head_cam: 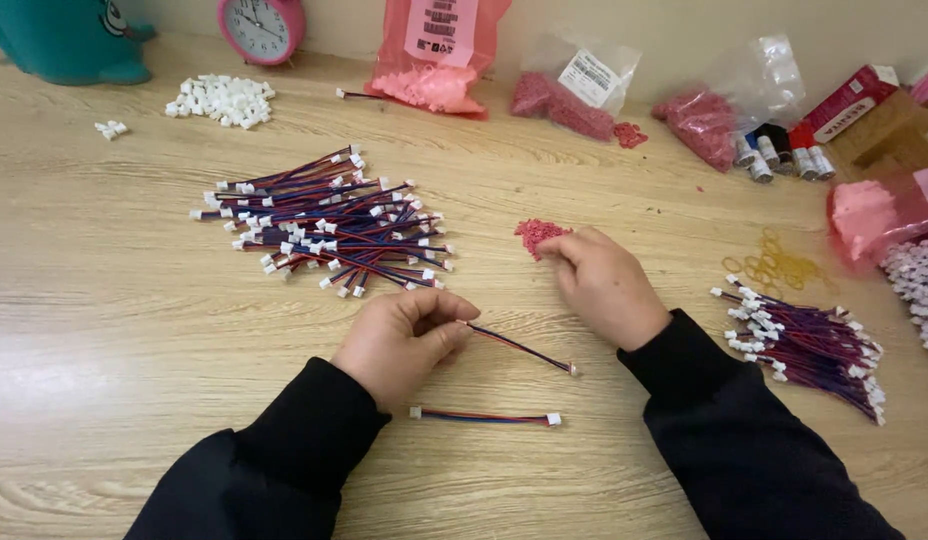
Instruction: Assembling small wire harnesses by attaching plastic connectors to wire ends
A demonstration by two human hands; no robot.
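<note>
My left hand (402,337) pinches one end of a short red-and-blue wire (519,348); the wire's far end, with a small white connector, rests on the table. My right hand (604,283) reaches into a small pile of tiny red parts (536,236), fingertips touching it. A second wire with white connectors on both ends (484,416) lies flat just below my left hand. A large heap of the same wires (329,225) sits above my left hand.
Another bundle of wires (814,345) lies at the right by yellow rubber bands (779,266). Along the back stand a pink clock (261,27), a teal object (69,40), loose white connectors (222,99), bags of pink and red parts (574,95), and thread spools (779,152).
</note>
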